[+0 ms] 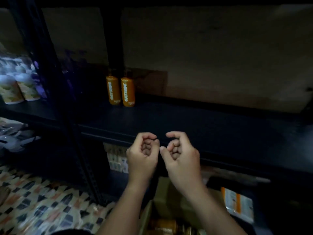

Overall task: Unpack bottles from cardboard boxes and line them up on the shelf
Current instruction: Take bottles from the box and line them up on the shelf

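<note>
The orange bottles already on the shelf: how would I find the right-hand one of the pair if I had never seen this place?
Start at the dark shelf running across the middle of the view, above both empty hands. Near its left end, by a black upright post, two orange bottles stand upright side by side. The one you want is the right one of the pair, with bare shelf stretching away to its right, while its twin stands nearer the post.

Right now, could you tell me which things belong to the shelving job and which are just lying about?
Job: two orange bottles on the shelf; cardboard box; both empty hands.
Lying about: pale bottles far left; orange-striped packet.
</note>
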`<state>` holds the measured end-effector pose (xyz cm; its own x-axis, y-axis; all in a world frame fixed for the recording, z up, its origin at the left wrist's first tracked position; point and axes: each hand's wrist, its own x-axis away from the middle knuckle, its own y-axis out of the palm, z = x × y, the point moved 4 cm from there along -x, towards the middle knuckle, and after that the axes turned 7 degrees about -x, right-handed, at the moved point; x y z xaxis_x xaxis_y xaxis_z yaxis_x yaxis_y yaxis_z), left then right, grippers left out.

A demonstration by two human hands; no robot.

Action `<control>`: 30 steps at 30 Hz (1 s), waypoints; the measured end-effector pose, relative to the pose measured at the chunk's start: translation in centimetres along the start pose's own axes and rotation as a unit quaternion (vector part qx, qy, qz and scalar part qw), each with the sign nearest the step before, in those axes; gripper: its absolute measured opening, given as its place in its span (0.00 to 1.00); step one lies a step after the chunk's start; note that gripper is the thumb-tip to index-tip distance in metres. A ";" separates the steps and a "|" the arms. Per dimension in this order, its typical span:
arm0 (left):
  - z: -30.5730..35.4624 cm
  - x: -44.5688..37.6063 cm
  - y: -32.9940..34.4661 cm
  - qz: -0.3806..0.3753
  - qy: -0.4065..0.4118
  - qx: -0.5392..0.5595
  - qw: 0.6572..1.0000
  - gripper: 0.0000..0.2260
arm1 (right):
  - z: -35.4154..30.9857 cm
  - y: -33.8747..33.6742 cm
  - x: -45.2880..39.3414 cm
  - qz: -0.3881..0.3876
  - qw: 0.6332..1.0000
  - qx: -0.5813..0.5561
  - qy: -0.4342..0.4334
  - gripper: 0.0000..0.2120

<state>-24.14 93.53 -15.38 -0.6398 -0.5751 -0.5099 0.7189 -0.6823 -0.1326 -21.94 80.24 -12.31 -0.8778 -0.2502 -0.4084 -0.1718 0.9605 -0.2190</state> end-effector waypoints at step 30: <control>-23.6 23.7 9.7 -0.496 -0.126 -0.447 0.734 0.31 | 32.6 -6.4 19.8 -0.185 0.769 0.465 0.398 0.39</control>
<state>-25.96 83.95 -48.84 -0.9181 -0.1372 0.3719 -0.3147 -0.3182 -0.8943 -23.68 65.19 -47.95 -0.9049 0.0252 0.4249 -0.4062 0.2471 -0.8797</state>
